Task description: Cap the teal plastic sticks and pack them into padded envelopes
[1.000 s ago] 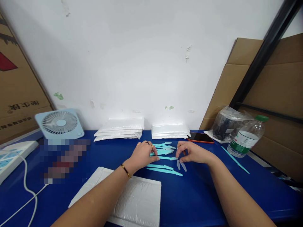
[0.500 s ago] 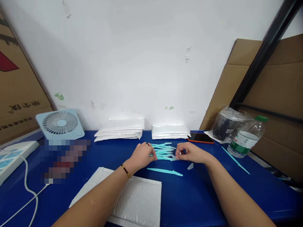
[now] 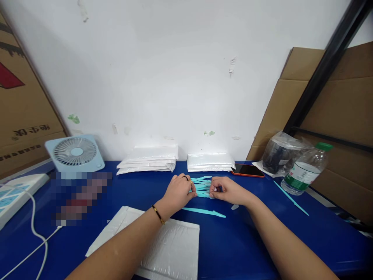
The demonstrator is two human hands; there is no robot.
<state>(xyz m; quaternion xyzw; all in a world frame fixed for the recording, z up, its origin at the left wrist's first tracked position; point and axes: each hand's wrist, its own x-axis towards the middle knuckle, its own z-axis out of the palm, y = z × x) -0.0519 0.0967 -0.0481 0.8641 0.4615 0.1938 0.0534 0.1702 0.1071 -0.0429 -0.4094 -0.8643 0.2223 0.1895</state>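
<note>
Several turquoise eyebrow razors lie side by side in a loose row between my hands. My left hand, with a ring and a bracelet, pinches the handle end of the nearest razor in that row. At its blade end my right hand is closed in a pinch on a small clear blade cover, mostly hidden by the fingers. Another eyebrow razor lies apart, closer to me. Just below my right hand rests a loose clear blade cover.
A white bubble mailer lies under my left forearm. Two mailer stacks stand against the wall. A phone, a water bottle and a lone razor are on the right; a fan and power strip are left.
My right hand has moved a little left, closer to the razor's blade end. My left hand has shifted slightly right, so the gap between the hands is narrower.
</note>
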